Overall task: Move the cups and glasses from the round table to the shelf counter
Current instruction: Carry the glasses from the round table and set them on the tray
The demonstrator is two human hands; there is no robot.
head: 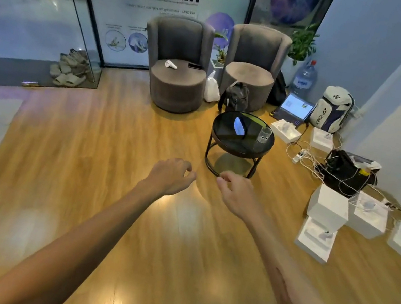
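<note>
A small round black table point(226, 136) stands on the wooden floor ahead of me, in front of two grey armchairs. One clear glass point(264, 135) stands upright near the table's right edge. My left hand point(171, 175) and my right hand point(236, 194) are stretched forward over the floor, short of the table. Both hold nothing, with fingers loosely curled and apart. The shelf counter is not in view.
Two grey armchairs point(179, 67) point(253, 67) stand behind the table, with a dark bag point(234, 96) between them. White boxes point(329, 205), cables point(308, 157), a laptop point(295, 108) and a backpack point(333, 108) crowd the floor at right. A glass wall point(43, 17) stands at left.
</note>
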